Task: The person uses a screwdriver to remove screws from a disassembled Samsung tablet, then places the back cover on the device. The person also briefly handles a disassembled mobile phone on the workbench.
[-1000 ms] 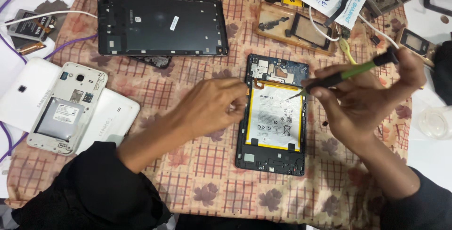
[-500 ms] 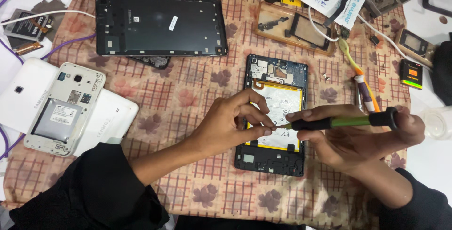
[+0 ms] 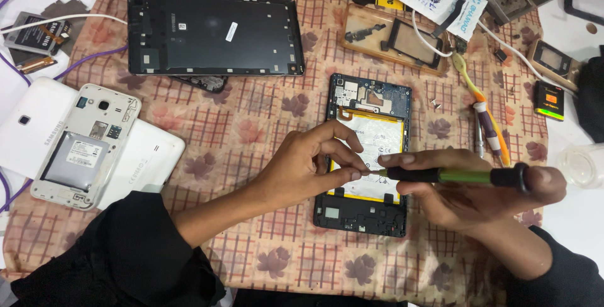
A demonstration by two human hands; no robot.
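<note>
An opened small tablet lies face down on the patterned cloth, its white battery and blue circuit board showing. Over its lower half, my right hand holds a green and black screwdriver level, tip pointing left. My left hand pinches at the screwdriver's tip with thumb and forefinger; anything between the fingertips is too small to make out. Both hands hide part of the battery.
A large black tablet back cover lies at the top left. A white phone with its back off rests on white covers at left. A tray of parts, a toothbrush, cables and small devices crowd the top right.
My right hand swung the screwdriver down from a tilted hold over the tablet's upper right to level over its lower half. My left hand lifted off the battery and came to the tip.
</note>
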